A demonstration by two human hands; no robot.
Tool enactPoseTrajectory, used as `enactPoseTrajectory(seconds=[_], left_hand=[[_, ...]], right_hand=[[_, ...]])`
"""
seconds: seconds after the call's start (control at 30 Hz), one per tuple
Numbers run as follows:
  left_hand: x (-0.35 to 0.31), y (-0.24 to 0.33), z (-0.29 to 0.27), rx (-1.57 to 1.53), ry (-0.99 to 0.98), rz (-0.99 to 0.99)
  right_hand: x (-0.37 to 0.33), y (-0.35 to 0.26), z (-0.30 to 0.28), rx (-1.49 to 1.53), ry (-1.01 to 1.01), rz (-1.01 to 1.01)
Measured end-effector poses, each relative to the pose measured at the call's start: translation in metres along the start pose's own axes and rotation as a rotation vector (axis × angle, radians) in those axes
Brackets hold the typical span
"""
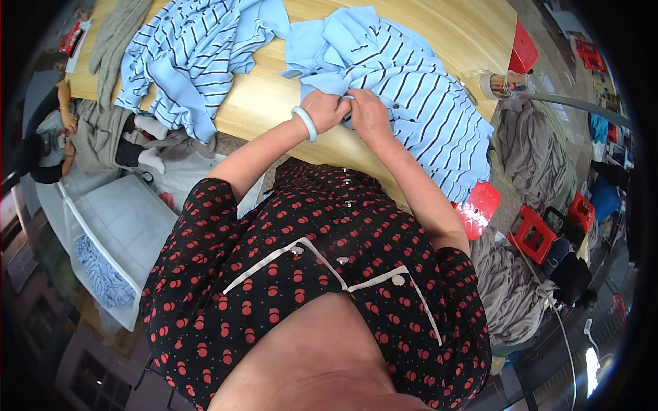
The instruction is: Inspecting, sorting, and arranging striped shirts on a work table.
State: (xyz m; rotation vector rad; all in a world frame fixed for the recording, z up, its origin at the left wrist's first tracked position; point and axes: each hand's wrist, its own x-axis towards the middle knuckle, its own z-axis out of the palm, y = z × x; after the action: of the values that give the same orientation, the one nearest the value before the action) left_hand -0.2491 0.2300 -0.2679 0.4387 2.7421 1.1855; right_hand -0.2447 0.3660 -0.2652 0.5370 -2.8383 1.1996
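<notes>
A light blue knit garment (pixel 425 103) with dark and white stripes lies across the wooden table (pixel 264 103), its right part hanging over the near edge. Both my hands meet at its plain blue edge. My left hand (pixel 323 109), with a pale bangle (pixel 305 123) on the wrist, pinches the fabric. Close beside it, my right hand (pixel 369 116) grips the same edge, fingers closed. The fingertips nearly touch, and the bit of cloth between them is mostly hidden. To the left lies a second striped blue garment (pixel 195 65), apart from my hands.
A clear container of pencil-like sticks (pixel 506 85) is at the table's right edge. Grey fabric heaps (pixel 534 151) and red stools (pixel 534 233) stand at right. A white bin (pixel 123 233) is at lower left. Another person's hands (pixel 68 120) are at far left, near grey cloth (pixel 110 41).
</notes>
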Motion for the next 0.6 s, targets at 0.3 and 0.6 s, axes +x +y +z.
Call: enactPoseTrajectory(seconds=[0.3, 0.6], left_hand=[[-0.003, -0.008, 0.004, 0.0, 0.01, 0.101], [-0.004, -0.011, 0.02, 0.045, 0.048, -0.146]], right_hand=[[-0.001, 0.004, 0.005, 0.001, -0.042, 0.018], [0.0, 0.001, 0.008, 0.069, 0.017, 0.064]])
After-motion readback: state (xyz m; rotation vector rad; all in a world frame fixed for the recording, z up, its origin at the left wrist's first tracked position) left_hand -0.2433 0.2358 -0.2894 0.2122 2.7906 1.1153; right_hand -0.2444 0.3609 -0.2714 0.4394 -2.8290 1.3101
